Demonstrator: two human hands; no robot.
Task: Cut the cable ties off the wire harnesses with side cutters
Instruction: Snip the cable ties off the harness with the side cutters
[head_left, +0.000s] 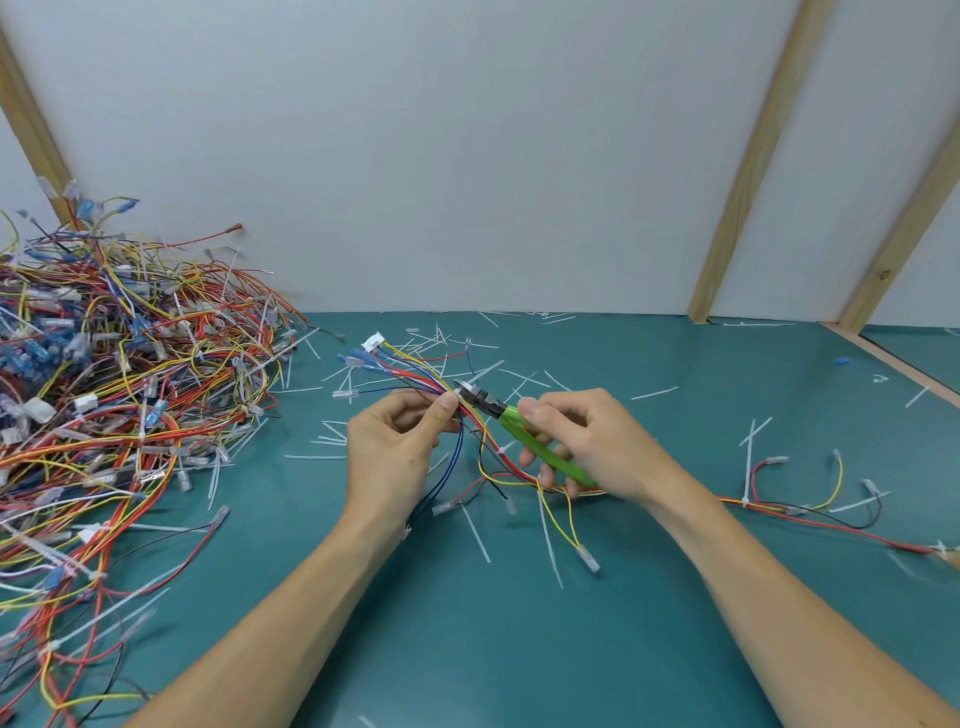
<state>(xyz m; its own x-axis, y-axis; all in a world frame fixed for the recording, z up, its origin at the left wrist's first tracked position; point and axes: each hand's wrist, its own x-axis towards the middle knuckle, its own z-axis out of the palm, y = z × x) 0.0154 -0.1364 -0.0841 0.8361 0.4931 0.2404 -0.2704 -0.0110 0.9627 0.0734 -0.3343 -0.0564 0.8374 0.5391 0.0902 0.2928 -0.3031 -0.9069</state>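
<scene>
Green handles mark the side cutters (524, 434), which the right hand (587, 441) grips with its fingers curled round them, thumb on top. The metal tip of the cutters points to the far left and sits against the bundled wires, right beside the thumb of the left hand (400, 447). Whether the blades are closed on a tie cannot be told at this size.

The left hand pinches the wire harness (457, 415) between thumb and fingers, holding it just above the teal table (519, 649). From that pinch, red, yellow and blue wires fan out toward the far left, ending in a white plug (373, 342) and blue connectors. The rest of the harness trails to the right under the right hand and lies along the table toward the right edge, with a white cable tie (746, 500) on it there.

Cut white tie pieces (475, 535) lie scattered over the table around both hands and toward the far wall. A big tangled pile of harnesses (119, 415) fills the left side, well apart from the hands. A white wall (467, 156) with wooden battens (748, 171) stands at the far edge of the table.
</scene>
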